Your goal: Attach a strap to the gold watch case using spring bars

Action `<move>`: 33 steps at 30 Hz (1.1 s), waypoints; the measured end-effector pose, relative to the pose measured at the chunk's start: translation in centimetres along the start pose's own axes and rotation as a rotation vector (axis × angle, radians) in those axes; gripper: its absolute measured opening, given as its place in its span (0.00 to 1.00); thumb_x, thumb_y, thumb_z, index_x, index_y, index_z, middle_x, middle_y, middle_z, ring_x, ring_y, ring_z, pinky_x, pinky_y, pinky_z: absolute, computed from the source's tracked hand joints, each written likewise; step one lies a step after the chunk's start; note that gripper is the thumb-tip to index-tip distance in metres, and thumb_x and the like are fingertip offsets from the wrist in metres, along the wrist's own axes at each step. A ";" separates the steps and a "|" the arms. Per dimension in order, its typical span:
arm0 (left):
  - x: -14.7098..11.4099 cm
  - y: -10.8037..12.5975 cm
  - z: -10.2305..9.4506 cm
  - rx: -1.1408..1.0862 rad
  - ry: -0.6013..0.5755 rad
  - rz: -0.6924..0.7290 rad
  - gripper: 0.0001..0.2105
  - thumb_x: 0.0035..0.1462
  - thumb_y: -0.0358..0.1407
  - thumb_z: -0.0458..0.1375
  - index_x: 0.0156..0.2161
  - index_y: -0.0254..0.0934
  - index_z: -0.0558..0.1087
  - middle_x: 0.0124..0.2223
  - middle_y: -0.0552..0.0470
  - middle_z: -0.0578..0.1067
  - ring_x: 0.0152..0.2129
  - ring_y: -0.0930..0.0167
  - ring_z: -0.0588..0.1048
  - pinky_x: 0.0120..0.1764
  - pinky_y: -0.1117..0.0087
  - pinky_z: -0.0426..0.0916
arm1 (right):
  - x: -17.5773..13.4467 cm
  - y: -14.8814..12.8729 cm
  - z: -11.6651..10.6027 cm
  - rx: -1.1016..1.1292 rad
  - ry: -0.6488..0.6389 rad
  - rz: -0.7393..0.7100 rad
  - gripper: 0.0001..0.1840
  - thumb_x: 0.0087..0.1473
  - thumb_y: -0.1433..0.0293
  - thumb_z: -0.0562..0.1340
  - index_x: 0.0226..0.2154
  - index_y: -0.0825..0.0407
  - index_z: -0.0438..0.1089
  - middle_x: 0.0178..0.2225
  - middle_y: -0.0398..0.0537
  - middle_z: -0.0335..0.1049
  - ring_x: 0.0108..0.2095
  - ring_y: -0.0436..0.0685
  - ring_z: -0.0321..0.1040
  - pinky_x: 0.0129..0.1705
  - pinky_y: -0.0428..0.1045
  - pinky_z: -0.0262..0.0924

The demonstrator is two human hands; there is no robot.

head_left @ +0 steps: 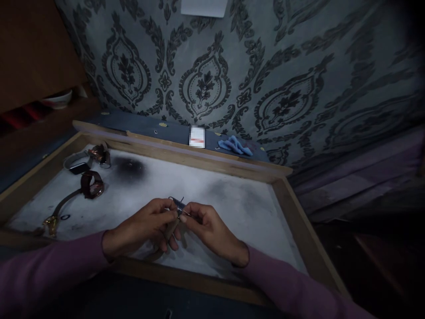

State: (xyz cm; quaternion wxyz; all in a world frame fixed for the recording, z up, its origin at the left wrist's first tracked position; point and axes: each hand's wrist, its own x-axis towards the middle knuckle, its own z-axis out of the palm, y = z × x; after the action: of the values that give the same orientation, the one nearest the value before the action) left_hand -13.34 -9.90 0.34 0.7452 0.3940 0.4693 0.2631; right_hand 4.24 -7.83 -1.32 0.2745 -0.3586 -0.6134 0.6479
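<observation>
My left hand (149, 226) pinches a small dark bluish piece (178, 204) with thin, wire-like dark ends, between thumb and forefinger. A brownish strap (171, 228), like a watch strap, hangs below it against the curled lower fingers. Close against the same piece, my right hand (209, 230) is closed, thumb to forefinger. A thin shiny sliver shows at its fingertips, too small to name. Both hands are held just above the white bottom of a shallow wooden tray (312, 230), near its front edge. Fingers hide most of the held piece.
At the tray's left lie a brown wristwatch strap (91, 184), a silver-banded watch (78, 163), a coppery watch (99, 153), a gold-coloured piece (51, 225) and a small black ring (65, 217). Behind the rim are a white box (197, 136) and a blue cloth (235, 145).
</observation>
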 end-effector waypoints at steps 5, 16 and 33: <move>-0.1 -0.1 0.0 0.013 -0.008 0.001 0.13 0.55 0.45 0.57 0.33 0.36 0.64 0.24 0.52 0.75 0.18 0.71 0.76 0.16 0.78 0.64 | -0.3 -0.5 0.0 -0.065 -0.009 -0.004 0.15 0.57 0.59 0.62 0.28 0.54 0.68 0.25 0.42 0.67 0.28 0.51 0.63 0.31 0.47 0.59; -0.1 0.1 -0.2 -0.023 -0.051 0.066 0.15 0.54 0.45 0.60 0.33 0.35 0.64 0.28 0.50 0.75 0.22 0.70 0.76 0.20 0.75 0.67 | -0.5 -0.8 0.2 -0.062 0.011 -0.007 0.15 0.58 0.59 0.60 0.27 0.53 0.65 0.24 0.42 0.67 0.26 0.50 0.62 0.29 0.46 0.56; 0.1 0.6 -0.5 -0.212 -0.003 -0.023 0.08 0.45 0.31 0.63 0.31 0.33 0.69 0.29 0.50 0.75 0.28 0.70 0.76 0.30 0.70 0.70 | -0.2 -0.5 1.1 0.059 0.090 -0.075 0.14 0.57 0.61 0.61 0.25 0.52 0.65 0.22 0.39 0.64 0.25 0.49 0.61 0.30 0.47 0.57</move>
State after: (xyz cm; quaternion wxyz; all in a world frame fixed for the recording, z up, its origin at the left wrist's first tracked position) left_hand -13.72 -9.30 0.65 0.7863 0.3077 0.4424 0.3022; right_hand 3.46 -8.59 -0.76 0.3365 -0.3558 -0.5942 0.6381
